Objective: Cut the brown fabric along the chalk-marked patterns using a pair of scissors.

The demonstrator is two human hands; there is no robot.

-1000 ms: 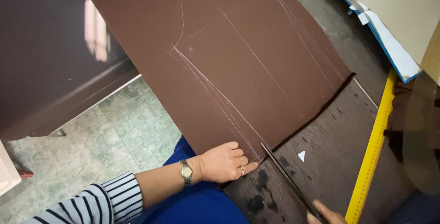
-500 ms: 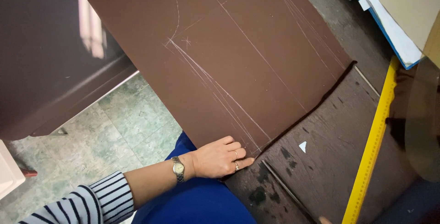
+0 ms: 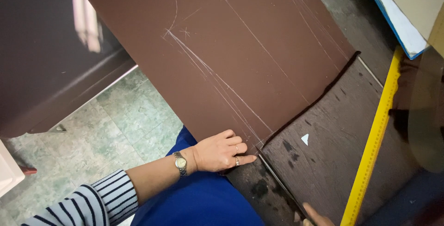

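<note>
Far left, one dark brown cabinet front [image 3: 41,68] stood over a pale green tiled floor [image 3: 134,115]. One striped black-and-white sleeve [image 3: 88,203] came in from the lower left, one silver wristwatch [image 3: 180,163] on that wrist. The left hand [image 3: 217,152] lay flat, palm down, fingers stretched and close together, pressing the near edge of the large brown sheet of fabric marked with white chalk lines [image 3: 240,45]; it gripped nothing, only held the sheet down. Two rings showed on its fingers. Blue clothing [image 3: 199,203] sat under the forearm.

The brown sheet covered most of the dark worn wooden tabletop [image 3: 333,152] and overhung its left edge above the floor. A cut ran along a chalk line just right of the left fingertips, and one pair of thin dark scissor blades [image 3: 277,182] lay in that cut, pointing toward the left hand. The right hand [image 3: 314,216] was mostly out of frame at the bottom edge; only a thumb or finger showed at the scissors' handle end, so its grip could not be told.

One small white chalk piece [image 3: 305,138] lay on the bare tabletop. Further right, one long yellow ruler [image 3: 374,133] ran diagonally, nothing across it. Top right, one stack of blue and white papers [image 3: 393,18].
</note>
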